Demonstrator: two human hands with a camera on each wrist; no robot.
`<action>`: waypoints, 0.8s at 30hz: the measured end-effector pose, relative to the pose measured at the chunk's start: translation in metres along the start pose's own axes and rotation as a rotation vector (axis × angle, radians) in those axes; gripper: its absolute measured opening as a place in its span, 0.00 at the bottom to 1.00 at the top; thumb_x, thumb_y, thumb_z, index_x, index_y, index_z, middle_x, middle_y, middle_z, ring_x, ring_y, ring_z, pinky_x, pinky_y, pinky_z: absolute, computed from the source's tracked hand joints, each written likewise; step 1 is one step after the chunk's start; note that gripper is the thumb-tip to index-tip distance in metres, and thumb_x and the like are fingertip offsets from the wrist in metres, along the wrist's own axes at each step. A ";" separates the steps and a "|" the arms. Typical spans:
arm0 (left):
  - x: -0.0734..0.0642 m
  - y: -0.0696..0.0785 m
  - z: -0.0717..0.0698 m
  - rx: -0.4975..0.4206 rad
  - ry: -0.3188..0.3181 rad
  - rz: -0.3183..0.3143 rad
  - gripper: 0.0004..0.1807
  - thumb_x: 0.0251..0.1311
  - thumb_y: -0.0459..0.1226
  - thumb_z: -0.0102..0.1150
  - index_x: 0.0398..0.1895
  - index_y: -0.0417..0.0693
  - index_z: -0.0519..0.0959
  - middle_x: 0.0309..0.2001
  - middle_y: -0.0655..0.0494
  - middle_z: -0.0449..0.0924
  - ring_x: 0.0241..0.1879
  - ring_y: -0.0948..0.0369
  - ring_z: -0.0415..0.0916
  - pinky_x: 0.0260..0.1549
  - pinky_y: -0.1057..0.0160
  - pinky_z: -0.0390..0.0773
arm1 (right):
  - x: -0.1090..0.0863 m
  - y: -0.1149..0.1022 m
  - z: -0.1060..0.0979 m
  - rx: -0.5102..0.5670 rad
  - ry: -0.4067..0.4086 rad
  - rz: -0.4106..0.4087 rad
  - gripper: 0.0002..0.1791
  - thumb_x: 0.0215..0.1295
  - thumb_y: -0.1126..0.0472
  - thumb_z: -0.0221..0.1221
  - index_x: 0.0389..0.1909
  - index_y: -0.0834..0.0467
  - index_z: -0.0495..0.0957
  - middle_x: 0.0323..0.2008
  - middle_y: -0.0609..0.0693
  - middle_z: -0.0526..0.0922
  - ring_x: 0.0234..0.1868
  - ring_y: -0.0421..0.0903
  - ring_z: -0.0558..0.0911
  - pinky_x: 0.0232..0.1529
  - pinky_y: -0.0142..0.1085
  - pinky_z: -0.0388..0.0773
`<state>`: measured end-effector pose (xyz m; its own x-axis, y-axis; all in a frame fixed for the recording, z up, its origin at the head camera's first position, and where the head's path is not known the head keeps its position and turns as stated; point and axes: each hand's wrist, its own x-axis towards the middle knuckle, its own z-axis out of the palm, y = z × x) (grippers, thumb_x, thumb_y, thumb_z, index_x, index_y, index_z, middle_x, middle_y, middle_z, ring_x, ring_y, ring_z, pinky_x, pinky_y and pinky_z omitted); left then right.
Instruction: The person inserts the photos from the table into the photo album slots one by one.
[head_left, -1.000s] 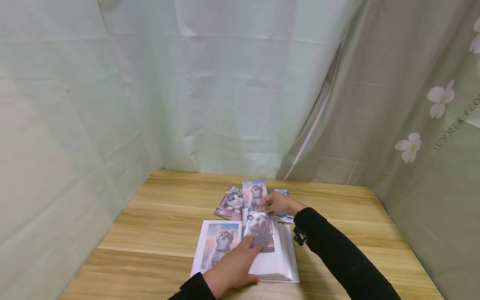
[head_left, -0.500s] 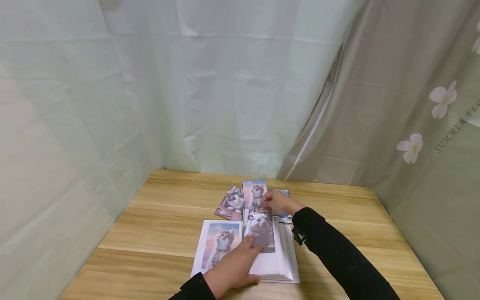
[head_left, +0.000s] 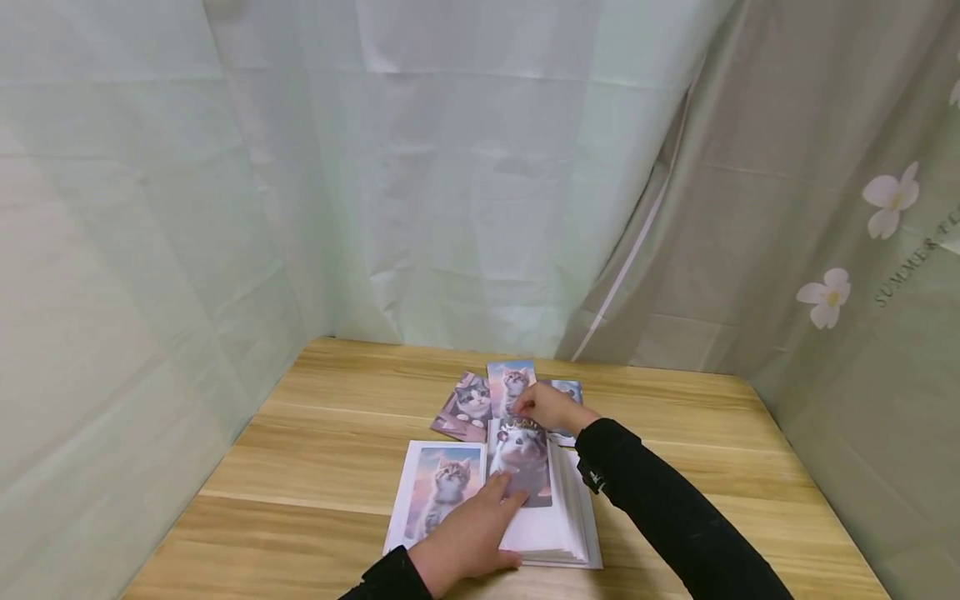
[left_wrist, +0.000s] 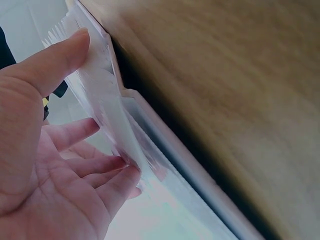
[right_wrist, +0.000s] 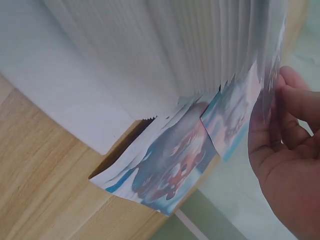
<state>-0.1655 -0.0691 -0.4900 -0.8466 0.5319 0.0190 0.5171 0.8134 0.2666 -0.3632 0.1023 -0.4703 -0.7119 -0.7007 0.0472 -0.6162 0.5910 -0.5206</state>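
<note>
An open photo album [head_left: 551, 533] with white pages lies on the table. Its left page shows a kitten photo [head_left: 442, 492]. On the right page lies a photo of a white animal wearing a crown [head_left: 522, 458], its top end at the page's upper edge. My right hand [head_left: 551, 406] pinches that top end; the right wrist view has thumb and fingers [right_wrist: 292, 120] meeting at the sheet's edge. My left hand [head_left: 472, 529] rests across the album's middle, its fingers relaxed and fingertips over the photo's lower left. From the left wrist, the thumb [left_wrist: 75, 50] touches the page stack.
Behind the album lie more photos: a grey-and-white cat [head_left: 467, 408], an upright kitten [head_left: 512, 383] and a bluish one [head_left: 566, 392] partly behind the right hand. The wooden table [head_left: 300, 467] ends at hanging curtains [head_left: 465, 208].
My right hand has shifted slightly left along the top end of the crowned-animal photo. The left hand and the album stay put, and the head view has turned a little.
</note>
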 end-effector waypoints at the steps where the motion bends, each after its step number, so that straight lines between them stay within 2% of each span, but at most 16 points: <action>1: 0.000 0.000 0.000 0.002 0.001 0.001 0.46 0.48 0.55 0.76 0.70 0.48 0.71 0.72 0.38 0.62 0.71 0.45 0.62 0.63 0.55 0.72 | 0.000 -0.001 0.000 0.000 -0.005 -0.008 0.08 0.66 0.74 0.59 0.35 0.64 0.87 0.35 0.52 0.88 0.41 0.46 0.85 0.45 0.34 0.81; 9: 0.001 0.000 0.000 0.006 0.005 0.003 0.46 0.48 0.55 0.76 0.70 0.48 0.71 0.72 0.37 0.62 0.71 0.44 0.62 0.64 0.54 0.71 | -0.001 -0.001 0.004 0.064 -0.036 0.062 0.09 0.67 0.74 0.59 0.36 0.63 0.87 0.37 0.51 0.88 0.41 0.45 0.84 0.42 0.32 0.81; 16: 0.001 0.000 0.001 0.019 0.014 0.012 0.46 0.48 0.56 0.76 0.69 0.48 0.71 0.71 0.37 0.63 0.70 0.44 0.63 0.63 0.55 0.72 | -0.002 0.004 0.005 0.085 -0.042 0.050 0.09 0.67 0.74 0.59 0.35 0.63 0.87 0.37 0.52 0.88 0.41 0.45 0.84 0.41 0.30 0.80; 24: 0.000 0.000 0.002 0.046 0.022 0.016 0.45 0.48 0.56 0.76 0.68 0.46 0.72 0.70 0.36 0.64 0.70 0.44 0.63 0.63 0.55 0.72 | -0.002 0.006 0.003 0.134 -0.071 0.034 0.10 0.66 0.75 0.59 0.34 0.61 0.88 0.35 0.49 0.88 0.37 0.38 0.82 0.38 0.27 0.78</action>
<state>-0.1653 -0.0687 -0.4921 -0.8405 0.5400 0.0438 0.5352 0.8150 0.2220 -0.3643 0.1065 -0.4759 -0.7030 -0.7106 -0.0306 -0.5381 0.5595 -0.6304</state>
